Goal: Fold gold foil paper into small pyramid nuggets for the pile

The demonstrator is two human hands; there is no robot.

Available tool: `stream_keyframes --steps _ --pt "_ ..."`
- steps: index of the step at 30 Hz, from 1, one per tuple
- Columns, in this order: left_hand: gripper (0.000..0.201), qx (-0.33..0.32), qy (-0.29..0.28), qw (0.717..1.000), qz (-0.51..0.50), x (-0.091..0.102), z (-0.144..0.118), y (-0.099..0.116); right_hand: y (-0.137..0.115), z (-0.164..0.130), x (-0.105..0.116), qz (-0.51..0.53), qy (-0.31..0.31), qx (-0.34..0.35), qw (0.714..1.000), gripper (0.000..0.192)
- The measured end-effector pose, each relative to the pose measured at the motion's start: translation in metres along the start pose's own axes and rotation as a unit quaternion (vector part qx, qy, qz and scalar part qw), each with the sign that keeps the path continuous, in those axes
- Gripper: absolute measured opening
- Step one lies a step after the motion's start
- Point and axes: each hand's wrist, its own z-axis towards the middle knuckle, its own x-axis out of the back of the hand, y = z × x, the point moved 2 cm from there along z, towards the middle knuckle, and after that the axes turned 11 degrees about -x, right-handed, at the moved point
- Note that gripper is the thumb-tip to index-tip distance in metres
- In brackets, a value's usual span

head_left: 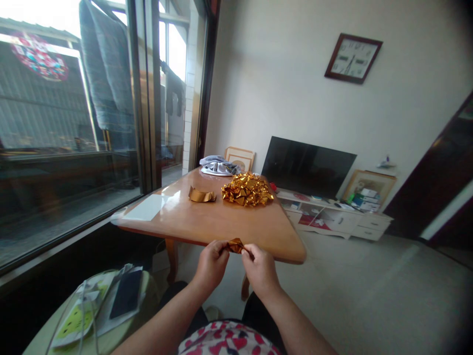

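Nearest the camera, a red-and-white heart-patterned garment (pixel 229 340) is seen at 6 o'clock, with both forearms rising from it toward the middle of the view. The left hand (pixel 211 264) and the right hand (pixel 260 270) are brought close together just below the near edge of the counter (pixel 207 224). Between them a small gold foil piece (pixel 235 245) is held, its long axis running roughly from 9 to 3 o'clock, so that it lies at about 2 o'clock from the left hand and 10 o'clock from the right. Both hands are equally near to it. Each hand is closed into a pinch, fingertips pressed onto opposite ends of the foil, the remaining fingers curled; neither is spread.

At 8 o'clock, a round side table (pixel 92 340) is seen, carrying a dark phone (pixel 126 294), papers and a white cable.

Further off, on the counter, a curled gold strip (pixel 201 195) lies at 11 o'clock from the hands, and a heap of folded gold pieces (pixel 247 190) is seen at 12 o'clock, well apart from the held piece. A white sheet (pixel 146 208) lies toward the window side. Beyond the heap a grey cloth (pixel 219 165) is set on a plate.

Farthest away, a dark television (pixel 306 166) and a wall clock (pixel 353 57) are seen.
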Motion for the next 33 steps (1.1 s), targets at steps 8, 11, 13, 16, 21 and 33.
stream_keyframes --steps 8,11,13,16,21,33 --pt "0.025 -0.006 -0.005 1.000 0.018 0.0000 0.0009 -0.0024 -0.0032 -0.0016 0.0010 -0.011 0.005 0.026 1.000 0.025" --pt "0.025 -0.003 0.001 1.000 0.017 -0.0001 0.0003 -0.0044 -0.0031 -0.0018 0.0022 -0.007 0.007 0.022 1.000 0.027" --pt "0.025 -0.005 -0.001 1.000 0.021 -0.0003 0.0000 -0.0051 -0.0031 -0.0023 0.0020 -0.005 0.006 0.028 1.000 0.027" --pt "0.025 -0.009 -0.006 1.000 0.021 -0.0004 -0.0003 -0.0058 -0.0031 -0.0031 0.0007 -0.002 0.000 0.035 0.999 0.027" --pt "0.026 -0.011 -0.008 1.000 0.023 -0.0005 0.0000 -0.0075 -0.0040 -0.0030 0.0005 -0.013 0.004 0.043 0.999 0.027" --pt "0.025 0.004 -0.006 0.999 0.041 0.0033 0.0043 -0.0006 -0.0051 -0.0002 0.0034 -0.013 0.032 0.049 0.998 0.021"
